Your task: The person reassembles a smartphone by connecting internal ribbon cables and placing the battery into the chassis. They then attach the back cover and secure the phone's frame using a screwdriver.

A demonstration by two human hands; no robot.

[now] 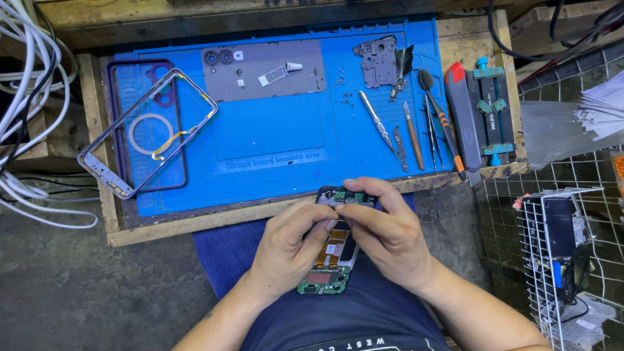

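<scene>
An opened phone (334, 256) with bare green circuit boards and an orange flex cable rests over my lap, just below the bench's front edge. My left hand (287, 244) grips its left side from below. The fingers of my right hand (386, 228) curl over its upper part, the thumb and fingertips pressed on the inside near the top board. Both hands cover the middle of the phone.
A blue repair mat (274, 138) lies on the wooden bench. It holds a phone frame (146, 131) over a purple case, a grey magnetic pad, small screws, a metal bracket (379, 61), screwdrivers and tweezers (413, 134). A clamp jig (492, 109) stands right; white cables hang left.
</scene>
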